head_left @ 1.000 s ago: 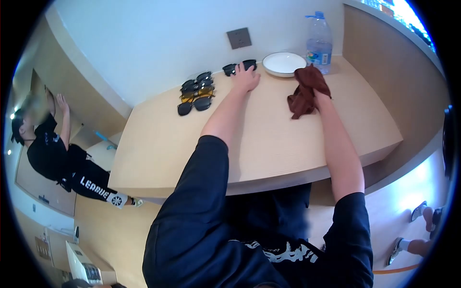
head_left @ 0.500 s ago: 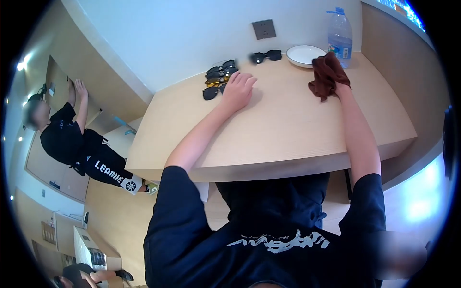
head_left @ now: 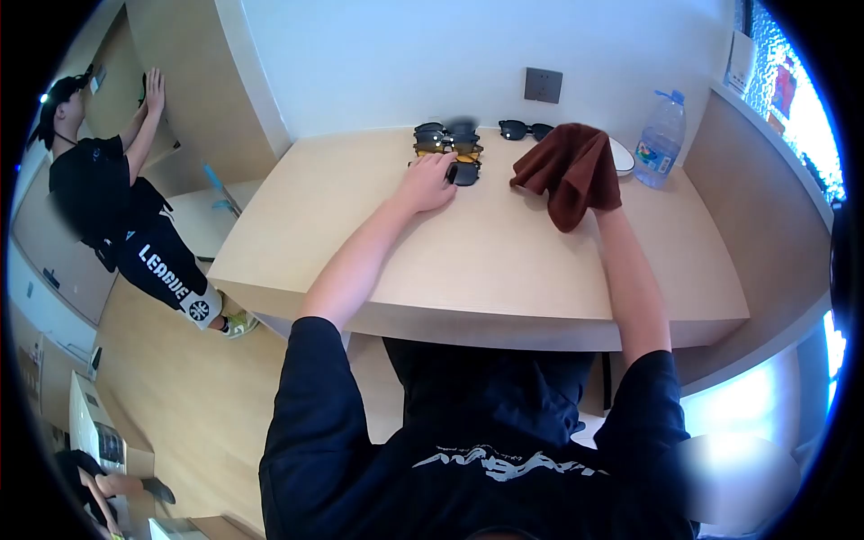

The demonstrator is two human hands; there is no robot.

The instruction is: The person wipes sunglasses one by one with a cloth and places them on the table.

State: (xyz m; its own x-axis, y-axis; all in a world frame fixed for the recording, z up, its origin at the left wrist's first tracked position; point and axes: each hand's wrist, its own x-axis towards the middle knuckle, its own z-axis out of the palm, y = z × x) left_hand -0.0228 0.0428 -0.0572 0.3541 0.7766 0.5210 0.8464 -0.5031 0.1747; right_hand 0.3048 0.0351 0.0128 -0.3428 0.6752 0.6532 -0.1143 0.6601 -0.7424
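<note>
My left hand (head_left: pixel 425 184) is at the nearest pair of dark sunglasses (head_left: pixel 465 174), its fingers closed over the left side; one lens shows to the right of them. Just behind lie several more pairs in a row, including a yellow-lensed pair (head_left: pixel 467 153). A brown cloth (head_left: pixel 571 171) hangs in folds from my right hand (head_left: pixel 607 216), covering most of it. Another pair of dark sunglasses (head_left: pixel 525 130) lies apart near the wall, left of the cloth. The white plate (head_left: pixel 622 158) is partly hidden behind the cloth.
A water bottle (head_left: pixel 661 141) stands upright by the right-hand panel (head_left: pixel 765 180) of the wooden table (head_left: pixel 504 261). A wall socket (head_left: pixel 543 85) is above the back edge. To the left, a person in black (head_left: pixel 117 189) stands with hands raised at a door; another person sits at lower left.
My right hand has brought the brown cloth left, away from the bottle and across the plate's front. My left hand has come down onto the nearest sunglasses. The view has shifted.
</note>
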